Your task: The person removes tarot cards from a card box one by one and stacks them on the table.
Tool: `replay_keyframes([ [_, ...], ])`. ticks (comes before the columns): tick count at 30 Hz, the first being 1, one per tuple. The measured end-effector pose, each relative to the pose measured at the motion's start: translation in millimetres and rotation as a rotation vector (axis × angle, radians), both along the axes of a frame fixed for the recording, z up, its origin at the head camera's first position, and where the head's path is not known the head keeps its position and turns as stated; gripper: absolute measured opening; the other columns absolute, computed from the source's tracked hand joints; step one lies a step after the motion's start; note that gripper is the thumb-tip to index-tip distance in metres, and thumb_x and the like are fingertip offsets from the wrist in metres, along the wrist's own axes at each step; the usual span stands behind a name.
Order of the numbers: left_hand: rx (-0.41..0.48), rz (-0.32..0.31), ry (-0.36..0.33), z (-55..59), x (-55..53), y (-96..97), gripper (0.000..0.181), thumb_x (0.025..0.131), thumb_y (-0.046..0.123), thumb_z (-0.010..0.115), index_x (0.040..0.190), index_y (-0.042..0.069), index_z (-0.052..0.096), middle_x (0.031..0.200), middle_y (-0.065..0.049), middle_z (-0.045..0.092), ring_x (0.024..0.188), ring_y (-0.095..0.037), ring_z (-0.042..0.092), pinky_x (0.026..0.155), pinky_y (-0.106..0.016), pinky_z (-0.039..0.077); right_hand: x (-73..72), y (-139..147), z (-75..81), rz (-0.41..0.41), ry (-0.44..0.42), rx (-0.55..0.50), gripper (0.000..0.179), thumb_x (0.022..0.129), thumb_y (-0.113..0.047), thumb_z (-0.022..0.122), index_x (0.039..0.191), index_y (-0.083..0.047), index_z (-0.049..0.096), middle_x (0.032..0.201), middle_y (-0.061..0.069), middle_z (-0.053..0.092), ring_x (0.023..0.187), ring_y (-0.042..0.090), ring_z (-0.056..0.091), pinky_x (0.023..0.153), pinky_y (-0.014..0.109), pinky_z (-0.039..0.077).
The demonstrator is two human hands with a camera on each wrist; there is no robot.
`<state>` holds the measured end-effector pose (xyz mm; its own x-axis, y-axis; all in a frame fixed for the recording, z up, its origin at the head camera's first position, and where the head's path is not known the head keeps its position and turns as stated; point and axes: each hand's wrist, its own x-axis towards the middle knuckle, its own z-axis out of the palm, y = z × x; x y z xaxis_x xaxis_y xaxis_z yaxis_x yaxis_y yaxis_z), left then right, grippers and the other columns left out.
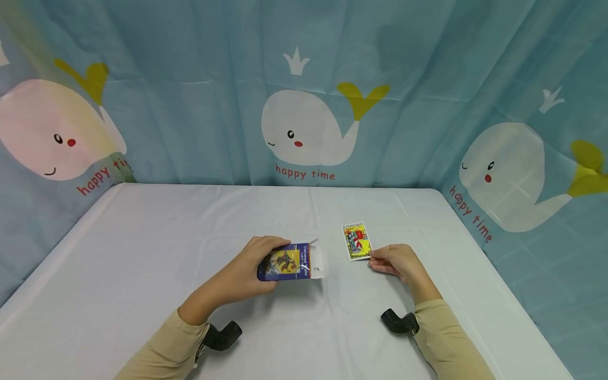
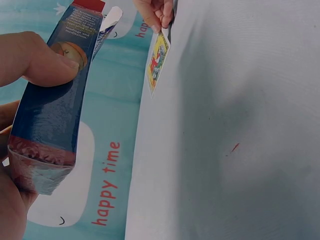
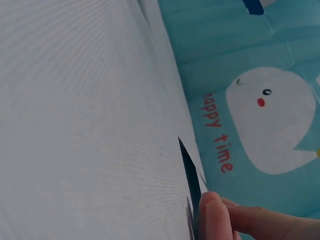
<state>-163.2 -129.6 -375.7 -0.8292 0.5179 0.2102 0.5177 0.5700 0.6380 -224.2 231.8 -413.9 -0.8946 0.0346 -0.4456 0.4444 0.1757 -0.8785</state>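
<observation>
While my left hand (image 1: 246, 269) curls round the box (image 1: 287, 262), its flap end toward the card (image 1: 356, 240), my right hand (image 1: 398, 259) pinches that card by 1 corner.

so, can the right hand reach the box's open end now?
Likely yes: the box points its open end toward the right hand across cloth, though that hand pinches a card.

I see a dark blue cardboard card box (image 1: 286, 262) with a yellow picture panel, lying sideways in the left hand (image 1: 254, 264), its white-flapped end open toward the right. Near that end I make out a white-bordered rectangular paper card (image 1: 357, 240), its picture yellow and red, slightly tilted, the near right corner pinched by the right hand (image 1: 398, 260).
</observation>
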Motion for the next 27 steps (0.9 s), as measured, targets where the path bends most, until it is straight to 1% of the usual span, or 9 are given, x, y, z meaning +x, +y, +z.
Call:
replay_keyframes([
  [7,0.002,-0.003,0.005,0.3,0.9,1.0,0.074,0.077,0.006,0.076,0.145,0.014,0.048,0.144,-0.003,0.051,0.127,-0.022,0.043,0.096,-0.04,0.046,1.3,-0.4,0.8,0.003,0.012,0.005,0.03,0.094,-0.01,0.065,0.114,0.011,0.059,0.075,0.003,0.073,0.068,0.009,0.072,0.067,0.023,0.058],
  [10,0.003,0.001,0.003,0.1,1.2,0.9,0.074,0.077,0.006,0.076,0.145,0.014,0.048,0.144,-0.003,0.051,0.127,-0.022,0.043,0.096,-0.04,0.046,1.8,-0.2,0.9,0.016,0.02,0.015,0.031,0.094,-0.009,0.065,0.116,0.012,0.059,0.075,0.003,0.073,0.068,0.009,0.072,0.067,0.023,0.058],
  [19,0.004,0.005,-0.005,-1.1,1.1,0.7,0.075,0.077,0.007,0.076,0.145,0.019,0.047,0.145,-0.001,0.05,0.127,-0.021,0.042,0.095,-0.039,0.046,2.7,-0.6,-0.1,0.04,0.029,0.041,0.03,0.095,-0.008,0.063,0.116,0.013,0.061,0.074,0.003,0.073,0.066,0.008,0.071,0.066,0.023,0.058],
  [27,0.004,0.003,0.002,-1.2,1.3,0.4,0.074,0.077,0.007,0.076,0.145,0.016,0.048,0.144,-0.001,0.051,0.126,-0.021,0.043,0.094,-0.038,0.046,1.7,-0.7,-0.6,0.028,0.019,0.066,0.026,0.093,-0.008,0.066,0.111,0.01,0.061,0.071,0.003,0.072,0.064,0.009,0.07,0.065,0.023,0.058],
])
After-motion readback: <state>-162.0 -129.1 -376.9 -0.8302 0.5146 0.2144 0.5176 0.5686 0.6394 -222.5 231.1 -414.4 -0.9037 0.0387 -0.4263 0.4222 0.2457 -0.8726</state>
